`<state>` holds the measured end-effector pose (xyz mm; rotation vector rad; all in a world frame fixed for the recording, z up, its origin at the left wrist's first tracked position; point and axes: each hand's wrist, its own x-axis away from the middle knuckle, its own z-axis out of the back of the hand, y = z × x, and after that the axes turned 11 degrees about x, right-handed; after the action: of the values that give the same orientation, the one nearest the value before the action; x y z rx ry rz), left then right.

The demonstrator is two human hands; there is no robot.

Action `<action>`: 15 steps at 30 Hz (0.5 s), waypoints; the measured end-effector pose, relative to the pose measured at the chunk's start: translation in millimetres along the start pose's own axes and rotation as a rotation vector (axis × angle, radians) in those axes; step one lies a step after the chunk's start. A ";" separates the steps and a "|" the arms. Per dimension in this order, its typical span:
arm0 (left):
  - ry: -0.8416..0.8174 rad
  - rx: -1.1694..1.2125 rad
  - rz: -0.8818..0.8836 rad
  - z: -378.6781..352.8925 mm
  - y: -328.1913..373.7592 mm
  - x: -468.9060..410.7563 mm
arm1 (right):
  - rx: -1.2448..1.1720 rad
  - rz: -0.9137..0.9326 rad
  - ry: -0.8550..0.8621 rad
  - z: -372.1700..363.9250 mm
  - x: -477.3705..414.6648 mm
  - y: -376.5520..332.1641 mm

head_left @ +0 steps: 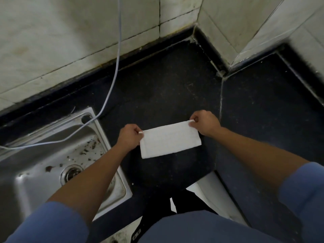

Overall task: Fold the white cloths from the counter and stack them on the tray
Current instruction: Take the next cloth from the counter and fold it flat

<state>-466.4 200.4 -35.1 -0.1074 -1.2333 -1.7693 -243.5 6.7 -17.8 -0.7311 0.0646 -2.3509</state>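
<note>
Stretching left hand (128, 136) to right hand (206, 122): cloth (170, 141)

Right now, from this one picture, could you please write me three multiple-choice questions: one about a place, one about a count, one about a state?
1. On which side of the white cloth is the sink?
A) on the person's left
B) on the person's right
C) behind it, against the wall

2. How many white cloths are in view?
A) one
B) two
C) three

3. How is the cloth held?
A) it lies flat, untouched
B) it is pinched at its two upper corners
C) it is bunched in one fist

Answers:
1 A: the steel sink lies left of the cloth.
2 A: only one cloth shows, above the dark counter.
3 B: the left hand and the right hand each pinch one corner.
</note>
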 end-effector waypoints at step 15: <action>-0.093 -0.521 -0.318 -36.8 -14.9 59.9 | 0.217 0.305 -0.030 -46.6 66.3 -11.4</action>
<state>-495.1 134.6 -31.1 -0.3099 -0.8567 -2.3580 -315.7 -31.8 -22.1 -0.6029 -0.0854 -2.0182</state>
